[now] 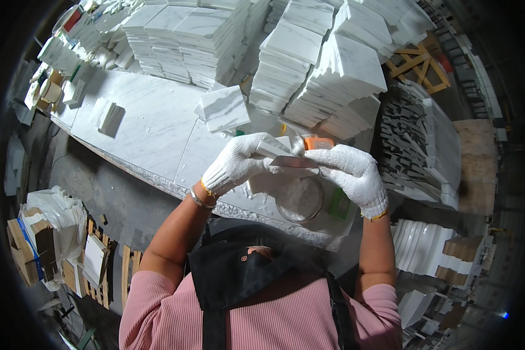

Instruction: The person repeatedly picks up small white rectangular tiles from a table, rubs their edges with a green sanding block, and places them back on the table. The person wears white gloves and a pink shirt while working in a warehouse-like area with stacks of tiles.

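Observation:
Both my hands wear white knit gloves and meet over the near part of the stone worktable (157, 149). My left hand (234, 163) is closed on a small white marble piece (269, 148). A thin, dark, shiny flat strip like a scraper blade (294, 162) lies across the near side of the marble. My right hand (351, 174) is closed with its fingertips on the strip's right end. Just beyond the right fingers sits an orange object (319, 143), its kind unclear. Under the hands is a round clear-rimmed dish (299, 211) with whitish content.
Tall stacks of white marble tiles (201, 44) and more tile stacks (315, 76) stand at the back. A loose tile (225, 109) lies before them, small slabs (106, 115) farther left. A green item (339, 204) lies by the dish. A wooden crate (423, 67) stands back right.

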Tool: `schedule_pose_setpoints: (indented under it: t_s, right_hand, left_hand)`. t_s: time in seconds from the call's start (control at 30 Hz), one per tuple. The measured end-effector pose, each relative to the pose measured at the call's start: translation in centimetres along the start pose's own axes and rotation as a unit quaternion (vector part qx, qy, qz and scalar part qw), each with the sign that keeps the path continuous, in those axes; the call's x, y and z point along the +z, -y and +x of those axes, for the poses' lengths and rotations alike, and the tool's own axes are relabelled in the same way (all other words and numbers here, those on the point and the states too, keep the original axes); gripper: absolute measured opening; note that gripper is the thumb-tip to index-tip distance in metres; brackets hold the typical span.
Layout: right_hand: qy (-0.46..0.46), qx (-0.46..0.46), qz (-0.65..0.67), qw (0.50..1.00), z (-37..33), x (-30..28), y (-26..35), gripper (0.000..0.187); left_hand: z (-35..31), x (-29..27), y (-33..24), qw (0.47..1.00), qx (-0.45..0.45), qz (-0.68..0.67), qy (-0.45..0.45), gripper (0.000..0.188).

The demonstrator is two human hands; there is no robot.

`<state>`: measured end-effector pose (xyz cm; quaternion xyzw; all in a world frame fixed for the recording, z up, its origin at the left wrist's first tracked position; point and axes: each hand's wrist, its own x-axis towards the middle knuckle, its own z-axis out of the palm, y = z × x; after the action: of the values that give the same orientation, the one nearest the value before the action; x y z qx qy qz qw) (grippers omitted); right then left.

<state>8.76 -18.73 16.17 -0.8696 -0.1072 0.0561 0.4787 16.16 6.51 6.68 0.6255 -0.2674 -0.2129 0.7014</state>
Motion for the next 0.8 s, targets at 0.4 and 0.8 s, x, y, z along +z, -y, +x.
schedule_pose_setpoints:
  t_s: [0.4,0.8]
  right_hand:
    - [-0.154,0.051,0.004,0.987,-2.1,4.1,1.7,0.030]
    - [-0.248,0.114,0.017,0.962,-3.6,5.9,2.3,0.030]
  left_hand:
    - [-0.4,0.1,0.3,0.999,-0.014,0.022,-0.018,0.029]
    - [-0.2,-0.2,1.1,1.000,-0.014,-0.024,0.012,0.032]
